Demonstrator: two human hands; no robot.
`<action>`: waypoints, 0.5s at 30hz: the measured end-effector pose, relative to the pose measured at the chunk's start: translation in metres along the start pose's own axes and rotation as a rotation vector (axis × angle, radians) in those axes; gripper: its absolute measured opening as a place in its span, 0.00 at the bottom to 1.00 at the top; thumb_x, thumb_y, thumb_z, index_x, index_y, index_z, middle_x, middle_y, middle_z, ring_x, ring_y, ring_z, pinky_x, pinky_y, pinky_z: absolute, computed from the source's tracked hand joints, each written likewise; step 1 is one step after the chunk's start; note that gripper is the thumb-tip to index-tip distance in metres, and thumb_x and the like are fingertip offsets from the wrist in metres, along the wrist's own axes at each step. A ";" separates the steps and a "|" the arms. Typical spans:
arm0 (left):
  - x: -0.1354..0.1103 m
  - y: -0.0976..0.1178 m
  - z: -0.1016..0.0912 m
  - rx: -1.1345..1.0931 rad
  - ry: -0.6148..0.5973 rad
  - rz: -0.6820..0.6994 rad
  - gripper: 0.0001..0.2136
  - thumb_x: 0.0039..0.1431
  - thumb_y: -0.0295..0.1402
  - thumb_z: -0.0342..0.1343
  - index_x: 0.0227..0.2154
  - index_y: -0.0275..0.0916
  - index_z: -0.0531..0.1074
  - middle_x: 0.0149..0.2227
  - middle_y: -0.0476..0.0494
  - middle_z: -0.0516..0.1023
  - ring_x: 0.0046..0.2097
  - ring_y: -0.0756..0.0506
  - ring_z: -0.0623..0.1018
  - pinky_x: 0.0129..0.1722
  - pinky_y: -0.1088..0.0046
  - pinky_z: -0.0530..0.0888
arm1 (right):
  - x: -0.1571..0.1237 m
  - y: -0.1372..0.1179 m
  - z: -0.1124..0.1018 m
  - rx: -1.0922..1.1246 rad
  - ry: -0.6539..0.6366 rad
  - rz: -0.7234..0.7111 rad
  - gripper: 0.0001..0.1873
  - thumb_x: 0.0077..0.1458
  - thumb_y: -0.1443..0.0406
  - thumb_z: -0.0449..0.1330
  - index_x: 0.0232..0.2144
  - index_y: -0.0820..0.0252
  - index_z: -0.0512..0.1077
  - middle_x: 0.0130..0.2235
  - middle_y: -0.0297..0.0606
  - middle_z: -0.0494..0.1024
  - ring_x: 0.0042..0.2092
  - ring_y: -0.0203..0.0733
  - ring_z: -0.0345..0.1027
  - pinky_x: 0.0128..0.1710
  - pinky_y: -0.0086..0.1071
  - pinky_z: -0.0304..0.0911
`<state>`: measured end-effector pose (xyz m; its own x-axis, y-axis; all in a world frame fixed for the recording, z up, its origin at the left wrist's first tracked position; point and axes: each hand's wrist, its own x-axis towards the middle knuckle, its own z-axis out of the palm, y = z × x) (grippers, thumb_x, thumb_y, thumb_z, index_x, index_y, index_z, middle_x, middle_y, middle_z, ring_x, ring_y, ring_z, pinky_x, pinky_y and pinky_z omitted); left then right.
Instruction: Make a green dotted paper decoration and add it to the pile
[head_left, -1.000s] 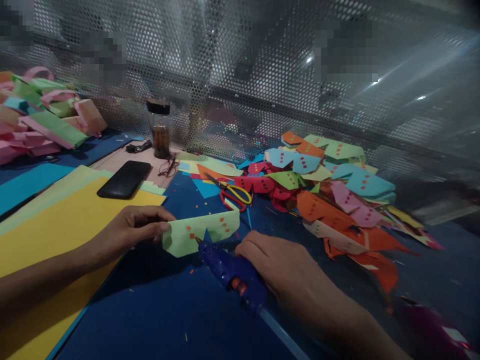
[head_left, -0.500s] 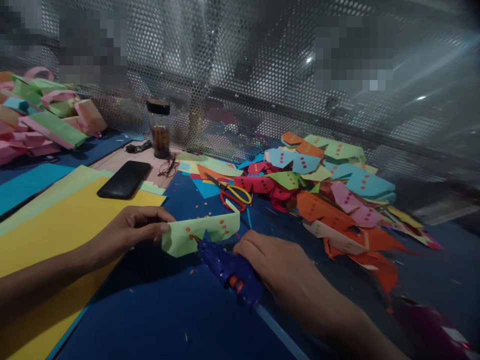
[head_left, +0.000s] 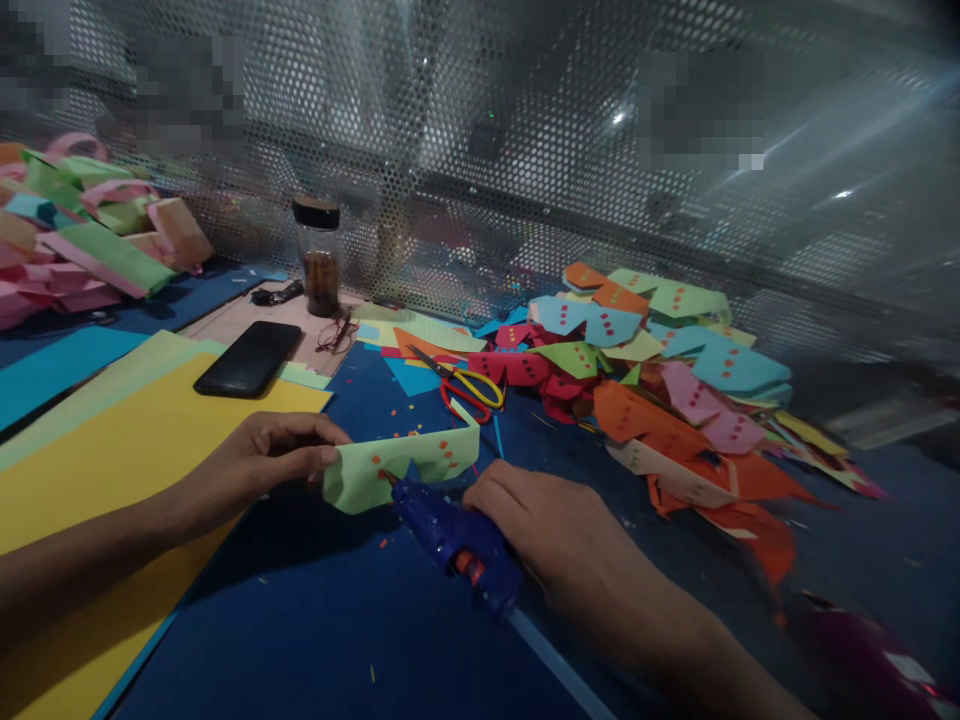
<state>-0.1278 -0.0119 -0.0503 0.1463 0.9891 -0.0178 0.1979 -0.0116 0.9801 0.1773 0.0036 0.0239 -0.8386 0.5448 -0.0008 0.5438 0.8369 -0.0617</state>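
Note:
A folded light-green paper strip (head_left: 360,480) with small orange squares stuck on it is pinched at its left end by my left hand (head_left: 289,450). My right hand (head_left: 544,515) is wrapped round a blue hot glue gun (head_left: 457,540), whose nozzle is at the strip's face by the left orange squares; whether it touches cannot be made out. A clear glue stick (head_left: 559,665) runs out of the gun's back. Beyond the strip lie scissors (head_left: 472,388) with red and yellow handles. Loose orange bits (head_left: 386,543) are scattered on the blue table (head_left: 300,630).
Decorated paper pieces (head_left: 660,400) pile up at the right. Yellow sheets (head_left: 150,440) and a black phone (head_left: 249,358) lie left. Behind stand a lidded jar (head_left: 320,265) and a perforated metal screen (head_left: 420,120). Folded paper loops (head_left: 105,245) heap at far left.
The glue gun and my right hand have shifted very slightly left, with the nozzle moving a little up and left along the strip. My left hand and the strip stay put.

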 end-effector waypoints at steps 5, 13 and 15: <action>0.001 -0.001 0.000 -0.019 -0.003 0.003 0.10 0.58 0.43 0.62 0.32 0.43 0.81 0.26 0.51 0.75 0.28 0.50 0.71 0.29 0.75 0.66 | 0.000 0.000 0.003 -0.007 0.047 -0.011 0.12 0.58 0.78 0.57 0.40 0.60 0.70 0.40 0.36 0.76 0.34 0.37 0.67 0.31 0.30 0.56; 0.002 -0.004 -0.001 -0.008 0.013 0.005 0.10 0.58 0.44 0.62 0.33 0.44 0.81 0.26 0.51 0.76 0.28 0.50 0.71 0.29 0.75 0.66 | -0.002 0.001 0.003 0.017 0.056 -0.022 0.12 0.58 0.79 0.57 0.40 0.60 0.69 0.40 0.36 0.76 0.34 0.38 0.68 0.31 0.31 0.55; 0.001 -0.005 -0.002 0.003 0.013 -0.006 0.10 0.59 0.44 0.62 0.33 0.43 0.80 0.26 0.51 0.75 0.28 0.50 0.71 0.28 0.75 0.65 | -0.002 0.002 0.004 0.020 0.056 -0.014 0.12 0.58 0.78 0.58 0.40 0.60 0.69 0.41 0.36 0.76 0.35 0.38 0.68 0.31 0.31 0.55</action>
<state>-0.1301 -0.0103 -0.0547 0.1330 0.9909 -0.0209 0.2013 -0.0064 0.9795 0.1797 0.0036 0.0201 -0.8424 0.5359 0.0560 0.5311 0.8434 -0.0817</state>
